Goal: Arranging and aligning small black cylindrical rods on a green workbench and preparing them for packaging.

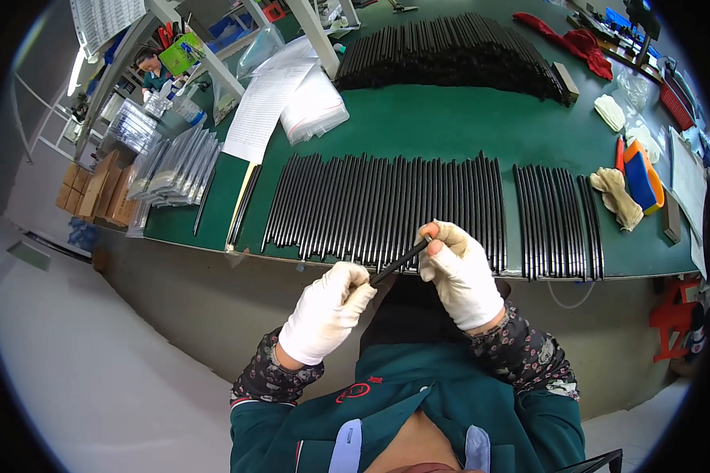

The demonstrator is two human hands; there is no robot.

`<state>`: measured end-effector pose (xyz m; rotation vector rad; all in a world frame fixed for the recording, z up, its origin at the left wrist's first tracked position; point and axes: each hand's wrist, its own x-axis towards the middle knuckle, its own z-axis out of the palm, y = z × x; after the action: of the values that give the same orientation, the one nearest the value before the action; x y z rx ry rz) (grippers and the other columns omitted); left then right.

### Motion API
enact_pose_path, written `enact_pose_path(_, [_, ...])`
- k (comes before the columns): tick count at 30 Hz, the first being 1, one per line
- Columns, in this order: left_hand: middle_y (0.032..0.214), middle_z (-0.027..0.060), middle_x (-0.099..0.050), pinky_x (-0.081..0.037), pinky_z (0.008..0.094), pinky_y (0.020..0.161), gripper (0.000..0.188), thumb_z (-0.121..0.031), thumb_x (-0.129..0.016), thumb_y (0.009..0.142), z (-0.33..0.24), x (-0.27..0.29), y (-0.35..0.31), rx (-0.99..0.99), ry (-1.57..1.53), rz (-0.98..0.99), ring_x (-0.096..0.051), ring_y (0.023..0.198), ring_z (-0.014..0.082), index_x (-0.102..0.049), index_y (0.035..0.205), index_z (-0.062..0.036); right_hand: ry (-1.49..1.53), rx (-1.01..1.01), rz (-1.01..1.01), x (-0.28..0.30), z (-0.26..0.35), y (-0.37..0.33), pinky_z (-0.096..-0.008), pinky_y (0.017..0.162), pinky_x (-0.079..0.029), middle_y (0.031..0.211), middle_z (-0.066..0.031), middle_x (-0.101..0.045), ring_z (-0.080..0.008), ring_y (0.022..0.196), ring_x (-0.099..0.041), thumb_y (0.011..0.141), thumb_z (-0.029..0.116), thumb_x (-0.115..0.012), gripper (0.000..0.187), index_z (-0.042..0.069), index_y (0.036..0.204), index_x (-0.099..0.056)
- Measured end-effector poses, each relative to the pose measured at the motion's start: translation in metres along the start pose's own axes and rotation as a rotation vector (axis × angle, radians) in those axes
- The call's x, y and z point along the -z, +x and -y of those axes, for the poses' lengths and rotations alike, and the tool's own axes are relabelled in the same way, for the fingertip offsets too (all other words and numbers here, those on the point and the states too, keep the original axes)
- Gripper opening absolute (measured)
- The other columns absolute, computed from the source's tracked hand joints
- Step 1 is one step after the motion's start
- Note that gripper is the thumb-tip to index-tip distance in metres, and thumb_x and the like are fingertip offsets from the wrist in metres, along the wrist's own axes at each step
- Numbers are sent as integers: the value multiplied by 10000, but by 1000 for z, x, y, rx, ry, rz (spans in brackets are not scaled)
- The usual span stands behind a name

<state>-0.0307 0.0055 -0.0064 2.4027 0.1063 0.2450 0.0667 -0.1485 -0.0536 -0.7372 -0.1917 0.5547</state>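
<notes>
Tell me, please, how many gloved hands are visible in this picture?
2. The left hand grips the lower end of a thin black rod; the right hand pinches its upper end. Spare gloves lie on the table.

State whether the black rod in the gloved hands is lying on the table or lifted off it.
Lifted: the black rod is pinched between left hand and right hand.
</notes>
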Motion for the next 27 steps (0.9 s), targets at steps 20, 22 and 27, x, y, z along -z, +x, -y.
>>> enact_pose_path(20, [651,28,-526,-415,206,506,157,-87,-560,827,-12,-22,7,212,-490,141,-508,569,63,-468,937,-24,-134,-67,92,4,-4,-9,-181,562,-416,808,-52,-583,-73,642,-525,814,155,-588,254,-30,977,-526])
enact_pose_path(22, [620,13,-516,-407,202,494,131,-115,-545,839,-6,-13,5,253,-345,250,-494,544,57,-490,912,-21,-88,-41,13,7,3,-3,-173,536,-416,805,-59,-583,-71,614,-521,821,152,-577,251,-24,991,-520])
enact_pose_path(27, [574,12,-526,-392,201,457,195,-202,-536,849,-6,-14,4,388,-380,344,-482,484,61,-543,814,-10,-131,-112,44,12,-1,-8,-189,534,-437,854,-68,-577,-76,632,-528,816,148,-580,252,-19,995,-519])
